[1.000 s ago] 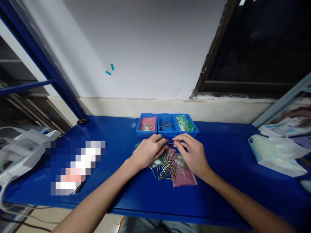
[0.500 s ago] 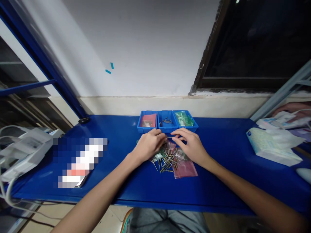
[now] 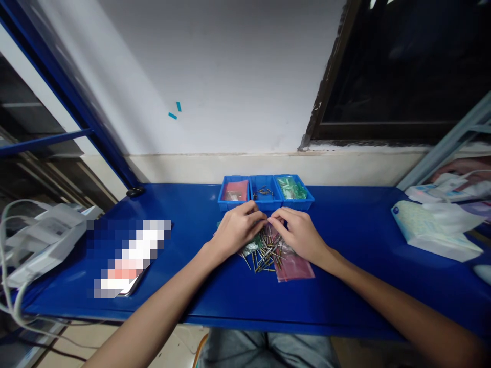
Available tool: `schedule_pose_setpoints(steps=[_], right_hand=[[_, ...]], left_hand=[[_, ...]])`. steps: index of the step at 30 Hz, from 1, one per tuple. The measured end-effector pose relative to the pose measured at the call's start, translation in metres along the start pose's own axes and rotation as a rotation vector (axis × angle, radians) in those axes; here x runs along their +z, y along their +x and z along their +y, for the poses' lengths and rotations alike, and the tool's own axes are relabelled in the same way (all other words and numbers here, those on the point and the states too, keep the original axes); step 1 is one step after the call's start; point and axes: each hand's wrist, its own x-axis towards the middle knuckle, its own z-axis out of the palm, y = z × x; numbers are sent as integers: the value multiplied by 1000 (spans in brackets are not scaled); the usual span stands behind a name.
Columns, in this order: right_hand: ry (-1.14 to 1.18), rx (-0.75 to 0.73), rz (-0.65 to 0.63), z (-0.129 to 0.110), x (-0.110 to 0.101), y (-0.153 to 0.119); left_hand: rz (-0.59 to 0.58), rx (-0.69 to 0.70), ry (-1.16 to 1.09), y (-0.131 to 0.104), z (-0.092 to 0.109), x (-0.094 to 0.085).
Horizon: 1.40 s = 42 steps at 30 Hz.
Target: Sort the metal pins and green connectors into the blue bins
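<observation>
pins (image 3: pixel 264 258) in a loose heap mid-table, and look at the room: blue table (image 3: pixel 368 230) runs wide to either side, out to a blurred item (image 3: pixel 140 250) at left and a tissue pack (image 3: pixel 429 232) at right, the front edge well apart from the heap! left hand (image 3: pixel 238 225) and right hand (image 3: pixel 299 235), fingers curled, tips meeting or nearly so at the heap's far side; whether a pin is pinched there, one cannot tell. just beyond, three bins side by side: red bag (image 3: pixel 238 190) in the left bin (image 3: pixel 233 206), small metal pieces (image 3: pixel 264 191) in the middle bin (image 3: pixel 269 205), green bag (image 3: pixel 290 188) in the right bin (image 3: pixel 303 205). slim, straight metal, some brassy, some silvery, criss-crossing over crinkled plastic, with a glossy pink bag (image 3: pixel 296 269) jutting nearest the edge!
</observation>
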Motion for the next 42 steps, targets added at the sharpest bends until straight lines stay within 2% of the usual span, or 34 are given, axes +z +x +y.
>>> schedule_pose_setpoints(steps=[6,13,21,28,33,39,42], right_hand=[[88,25,36,-2,-2,-3],[53,-4,7,3,0,-3],[169,84,-18,0,2,-4],[282,140,-38,-3,4,-6],[283,138,-35,-5,3,-6],[345,154,90,5,8,-5],[378,157,50,8,10,-6]], left_hand=[[5,25,-49,1,-1,3],[6,-2,-59,0,-2,4],[81,-20,-83,-2,2,5],[82,45,-132,-1,2,6],[65,36,-152,-1,4,6],[122,9,-318,3,9,3],[165,-7,-391,6,13,2]])
